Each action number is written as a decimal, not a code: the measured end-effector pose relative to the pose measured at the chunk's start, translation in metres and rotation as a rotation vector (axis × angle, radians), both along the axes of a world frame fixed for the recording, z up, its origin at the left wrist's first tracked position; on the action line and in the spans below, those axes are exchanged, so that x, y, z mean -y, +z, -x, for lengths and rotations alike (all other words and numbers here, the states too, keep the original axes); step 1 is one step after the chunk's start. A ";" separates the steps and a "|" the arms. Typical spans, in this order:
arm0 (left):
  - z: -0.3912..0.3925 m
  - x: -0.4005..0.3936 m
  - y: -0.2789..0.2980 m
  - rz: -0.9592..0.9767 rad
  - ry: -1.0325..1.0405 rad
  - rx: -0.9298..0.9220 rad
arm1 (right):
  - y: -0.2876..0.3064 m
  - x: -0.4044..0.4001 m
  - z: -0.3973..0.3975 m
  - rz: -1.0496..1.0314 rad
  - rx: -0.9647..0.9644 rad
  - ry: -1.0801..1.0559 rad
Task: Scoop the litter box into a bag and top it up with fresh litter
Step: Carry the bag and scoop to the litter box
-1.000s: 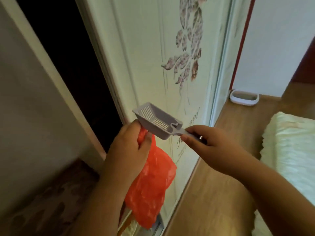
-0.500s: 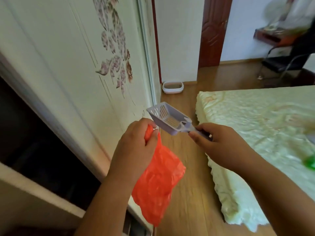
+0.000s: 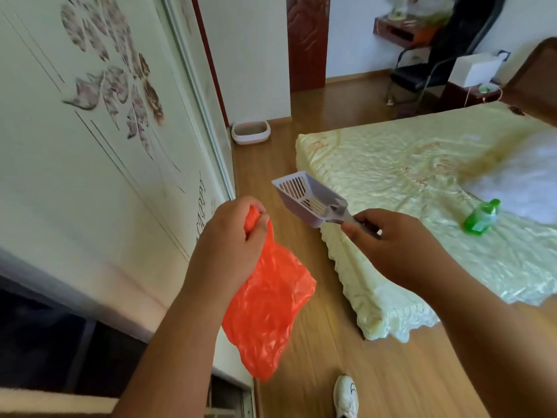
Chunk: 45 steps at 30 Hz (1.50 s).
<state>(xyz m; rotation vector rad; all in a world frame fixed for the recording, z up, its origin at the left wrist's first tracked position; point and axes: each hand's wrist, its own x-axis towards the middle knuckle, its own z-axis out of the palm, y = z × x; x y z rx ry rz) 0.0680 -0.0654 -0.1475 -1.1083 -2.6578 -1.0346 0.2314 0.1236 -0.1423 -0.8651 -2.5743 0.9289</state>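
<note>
Left hand (image 3: 229, 242) is clenched on an orange bag (image 3: 265, 309), contents unseen. Right hand (image 3: 394, 245) is wrapped round an empty scoop (image 3: 310, 200). Litter box (image 3: 250, 132) contents are indistinct.

Bright daylight, soft shadows, wide-angle bending at edges, slight blur
</note>
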 end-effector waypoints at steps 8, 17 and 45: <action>0.025 -0.028 -0.002 0.074 0.075 -0.024 | -0.008 -0.040 0.041 0.034 -0.029 0.067; 0.046 -0.093 0.002 0.111 0.163 -0.027 | -0.003 -0.114 0.075 0.034 -0.059 0.132; 0.193 -0.232 -0.010 -0.001 0.067 0.003 | -0.010 -0.247 0.191 -0.037 0.000 0.043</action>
